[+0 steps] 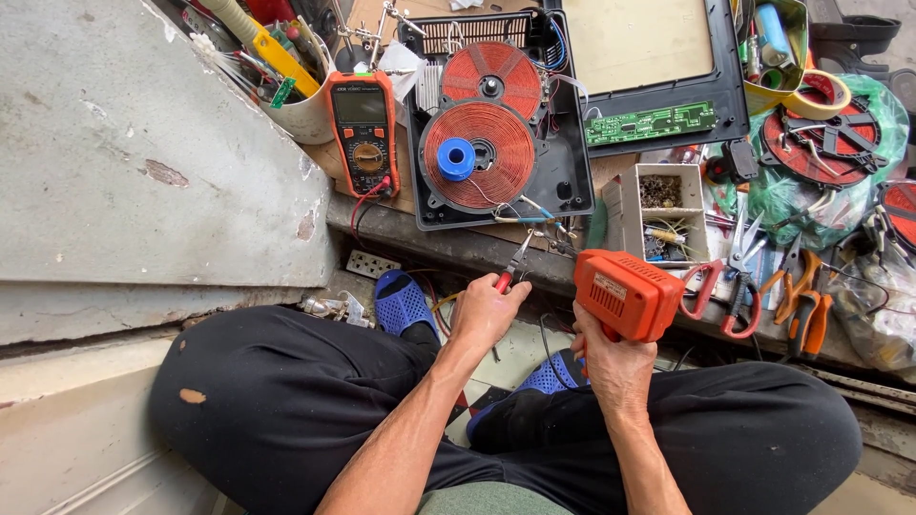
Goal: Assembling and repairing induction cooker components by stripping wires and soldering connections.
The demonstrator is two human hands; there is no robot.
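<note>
My left hand (487, 310) grips red-handled needle-nose pliers (515, 265), their tips pointing up toward thin wires (534, 215) trailing from an opened induction cooker (496, 124) with two copper-red coils. My right hand (611, 358) holds an orange pistol-shaped soldering gun (625, 291) by its handle, its body pointing left and up toward the same wires. A blue solder spool (456, 158) rests on the nearer coil.
An orange multimeter (363, 129) lies left of the cooker, a green circuit board (649, 124) to its right. A small box of parts (668, 215), scissors and pliers (763, 281), tape rolls (816, 95) crowd the right. A concrete slab (134, 162) lies left. Blue sandals (403, 303) show below.
</note>
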